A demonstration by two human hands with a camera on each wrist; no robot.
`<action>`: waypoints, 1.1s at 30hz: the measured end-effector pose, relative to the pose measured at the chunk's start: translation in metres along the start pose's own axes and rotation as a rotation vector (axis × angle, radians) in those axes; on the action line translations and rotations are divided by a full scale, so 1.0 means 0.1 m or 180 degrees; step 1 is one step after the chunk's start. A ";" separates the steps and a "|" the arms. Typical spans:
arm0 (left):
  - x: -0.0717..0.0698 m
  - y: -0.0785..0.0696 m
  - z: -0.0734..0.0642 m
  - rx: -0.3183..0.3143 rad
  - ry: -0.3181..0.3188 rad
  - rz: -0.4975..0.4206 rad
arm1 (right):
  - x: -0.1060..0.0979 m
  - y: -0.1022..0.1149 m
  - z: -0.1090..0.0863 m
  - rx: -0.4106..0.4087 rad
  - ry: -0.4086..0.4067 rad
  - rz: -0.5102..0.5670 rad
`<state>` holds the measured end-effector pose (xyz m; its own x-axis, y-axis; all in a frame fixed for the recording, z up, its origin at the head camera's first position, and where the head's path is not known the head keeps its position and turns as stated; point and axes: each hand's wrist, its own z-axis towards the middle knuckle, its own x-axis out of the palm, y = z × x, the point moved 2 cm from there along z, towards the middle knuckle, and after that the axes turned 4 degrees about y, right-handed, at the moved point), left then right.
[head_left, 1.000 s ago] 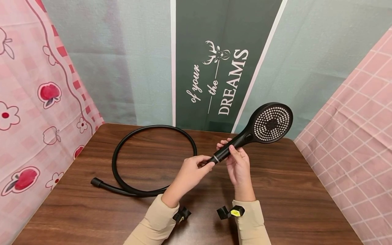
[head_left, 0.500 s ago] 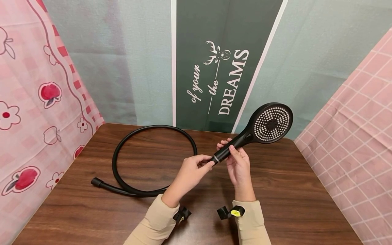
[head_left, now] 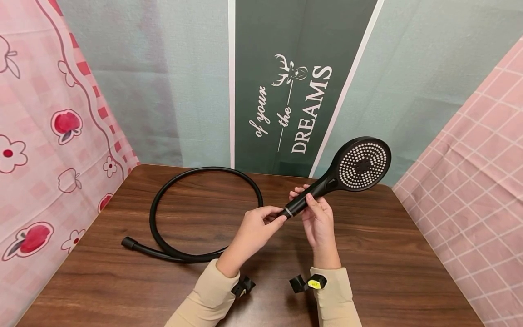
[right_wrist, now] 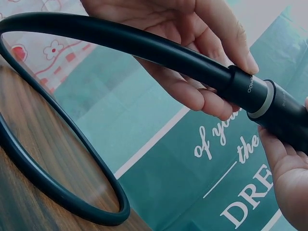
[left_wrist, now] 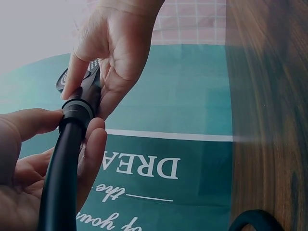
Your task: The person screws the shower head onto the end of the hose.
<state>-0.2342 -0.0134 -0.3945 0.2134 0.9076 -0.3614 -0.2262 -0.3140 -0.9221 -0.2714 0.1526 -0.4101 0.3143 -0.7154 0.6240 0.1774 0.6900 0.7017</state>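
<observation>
A black shower head (head_left: 362, 164) with pale nozzles is tilted up to the right above the table in the head view. My right hand (head_left: 318, 218) grips its handle (head_left: 304, 200) from below, thumb on top. At the handle's lower end my left hand (head_left: 259, 227) pinches the hose nut (right_wrist: 248, 91) between thumb and fingers. In the right wrist view a light ring (right_wrist: 263, 106) shows between nut and handle. From the nut the black hose (head_left: 204, 169) runs behind my left hand and loops over the table.
The hose's other end (head_left: 128, 243) lies on the brown wooden table (head_left: 388, 272) at the left. A green-grey printed cloth (head_left: 282, 27) hangs behind, and pink patterned cloths (head_left: 482, 181) stand at both sides.
My left fingers have shifted very slightly at the hose nut. The shower head, my right hand and the hose loop stay where they were.
</observation>
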 end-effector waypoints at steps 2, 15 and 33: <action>0.00 0.01 0.00 -0.0029 0.0015 -0.0034 | 0.00 0.00 0.00 0.0007 -0.0003 -0.0007; 0.00 0.03 0.01 -0.0036 0.0104 -0.0077 | 0.00 0.00 0.00 0.0017 -0.0002 0.0013; 0.00 0.01 0.00 -0.0046 0.0113 -0.0107 | 0.00 0.00 0.00 0.0011 -0.0013 0.0012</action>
<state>-0.2348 -0.0132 -0.3958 0.2543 0.9074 -0.3347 -0.2046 -0.2877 -0.9356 -0.2710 0.1529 -0.4102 0.3112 -0.7132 0.6281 0.1730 0.6924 0.7005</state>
